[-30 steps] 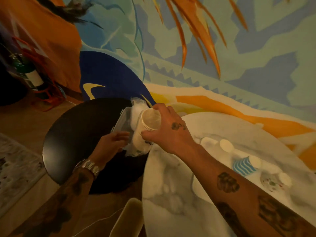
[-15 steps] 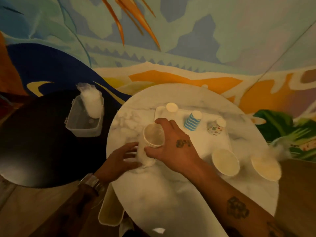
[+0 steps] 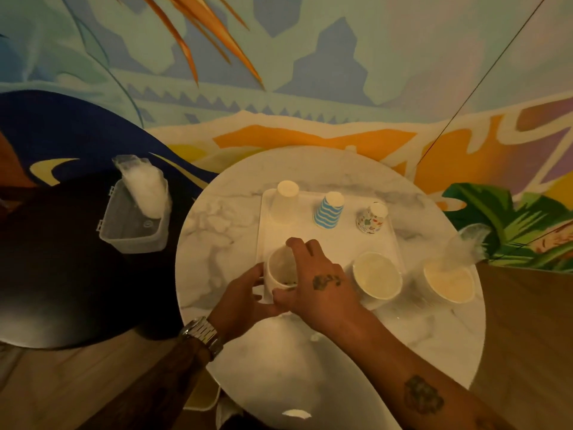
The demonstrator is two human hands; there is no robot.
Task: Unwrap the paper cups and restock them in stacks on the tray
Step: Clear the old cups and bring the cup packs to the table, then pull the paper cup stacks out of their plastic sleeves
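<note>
Shifted rightward, your white paper cup stack point(image 3: 280, 271) stands at the white tray's point(image 3: 341, 243) seven-o'clock corner on the round marble table point(image 3: 217, 243); left hand point(image 3: 238, 296) and right hand point(image 3: 319, 283) both grip it.

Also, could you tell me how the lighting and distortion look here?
Head view: dim, warm light; wide-angle lens bows the rim of the marble table; glare patch on its near edge; left hand and right hand on the cup stack look soft.

Striped cup point(image 3: 329, 211): I read no lettering.
Mural point(image 3: 310, 57): no words I can find.
Watch point(image 3: 203, 333): too small to read.
</note>
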